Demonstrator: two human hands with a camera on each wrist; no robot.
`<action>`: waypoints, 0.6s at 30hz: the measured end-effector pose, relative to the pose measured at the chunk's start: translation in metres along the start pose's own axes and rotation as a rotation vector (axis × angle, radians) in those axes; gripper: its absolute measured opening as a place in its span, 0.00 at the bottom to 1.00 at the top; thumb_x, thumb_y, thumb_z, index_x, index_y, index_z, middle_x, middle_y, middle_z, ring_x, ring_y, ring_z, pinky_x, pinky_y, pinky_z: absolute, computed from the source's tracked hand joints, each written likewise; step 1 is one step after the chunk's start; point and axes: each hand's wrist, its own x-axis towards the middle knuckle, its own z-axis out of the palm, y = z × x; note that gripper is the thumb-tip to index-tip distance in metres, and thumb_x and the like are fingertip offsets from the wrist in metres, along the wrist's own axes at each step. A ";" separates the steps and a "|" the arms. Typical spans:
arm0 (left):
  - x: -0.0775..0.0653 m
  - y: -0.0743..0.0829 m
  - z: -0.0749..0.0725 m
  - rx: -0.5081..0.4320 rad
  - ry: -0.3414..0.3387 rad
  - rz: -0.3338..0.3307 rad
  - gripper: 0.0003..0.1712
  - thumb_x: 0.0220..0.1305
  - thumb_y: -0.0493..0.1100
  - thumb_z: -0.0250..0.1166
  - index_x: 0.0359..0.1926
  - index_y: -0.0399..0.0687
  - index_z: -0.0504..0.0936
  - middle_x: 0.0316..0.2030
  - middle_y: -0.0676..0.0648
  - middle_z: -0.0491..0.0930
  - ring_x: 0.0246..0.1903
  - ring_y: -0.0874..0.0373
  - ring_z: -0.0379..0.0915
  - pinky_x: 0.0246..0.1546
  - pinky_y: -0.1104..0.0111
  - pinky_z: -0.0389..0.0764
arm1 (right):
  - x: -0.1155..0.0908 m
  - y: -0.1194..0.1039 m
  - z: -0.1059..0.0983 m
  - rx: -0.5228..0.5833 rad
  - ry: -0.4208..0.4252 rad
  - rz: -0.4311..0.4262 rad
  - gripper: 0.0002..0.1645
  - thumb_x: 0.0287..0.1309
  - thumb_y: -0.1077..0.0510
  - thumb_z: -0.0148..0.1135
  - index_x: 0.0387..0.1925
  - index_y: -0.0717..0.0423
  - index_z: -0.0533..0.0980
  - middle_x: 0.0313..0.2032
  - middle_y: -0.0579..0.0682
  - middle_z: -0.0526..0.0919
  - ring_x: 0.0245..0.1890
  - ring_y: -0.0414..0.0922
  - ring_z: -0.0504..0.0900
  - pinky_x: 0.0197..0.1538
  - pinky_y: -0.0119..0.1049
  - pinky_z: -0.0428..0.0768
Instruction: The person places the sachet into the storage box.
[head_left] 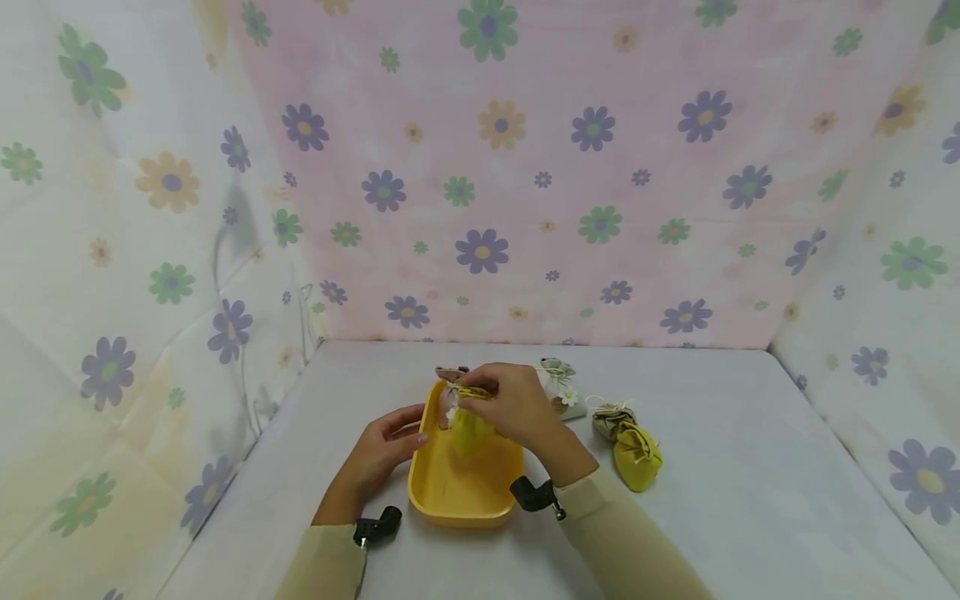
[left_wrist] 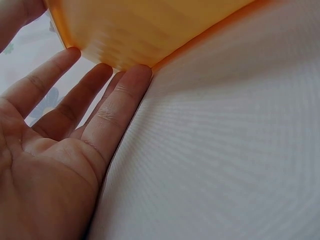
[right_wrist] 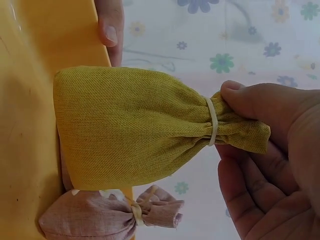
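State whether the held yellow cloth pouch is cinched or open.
Cinched: a pale cord circles the yellow cloth pouch at its gathered neck.

The tray (head_left: 465, 492) is warm yellow. The raised bag (right_wrist: 125, 127) above it is mustard with a cream band; the bag at the tray's far left corner is a dusty pink bag (right_wrist: 90, 217). Toward the table's (head_left: 750, 450) far edge, a grey bag (head_left: 574, 412), perhaps greenish at the neck, bears a white flower (head_left: 569, 396). Nearer the right edge: a brown bag (head_left: 607, 423), a yellow bag (head_left: 637, 462). Back cloth (head_left: 536, 283) pink, side cloth (head_left: 120, 292) white, both dotted with purple, green and orange flowers.
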 end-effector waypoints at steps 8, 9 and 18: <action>0.001 0.000 0.001 0.000 -0.005 0.006 0.36 0.58 0.53 0.78 0.67 0.61 0.77 0.69 0.54 0.74 0.68 0.52 0.74 0.62 0.61 0.82 | 0.006 0.000 0.007 0.020 -0.037 0.041 0.13 0.58 0.50 0.77 0.44 0.47 0.88 0.42 0.38 0.89 0.41 0.36 0.86 0.46 0.28 0.87; 0.001 0.001 0.001 -0.004 -0.007 0.007 0.36 0.58 0.53 0.78 0.67 0.60 0.77 0.69 0.54 0.74 0.68 0.52 0.73 0.62 0.61 0.82 | 0.007 0.000 0.009 0.021 -0.040 0.045 0.12 0.58 0.49 0.77 0.44 0.46 0.88 0.42 0.38 0.88 0.42 0.35 0.86 0.46 0.29 0.87; 0.000 0.001 0.000 -0.030 -0.016 0.012 0.36 0.59 0.52 0.78 0.67 0.60 0.78 0.69 0.53 0.75 0.68 0.51 0.73 0.62 0.61 0.82 | 0.012 0.004 0.024 0.035 -0.088 0.117 0.08 0.60 0.52 0.76 0.42 0.42 0.87 0.42 0.38 0.89 0.42 0.36 0.85 0.49 0.32 0.87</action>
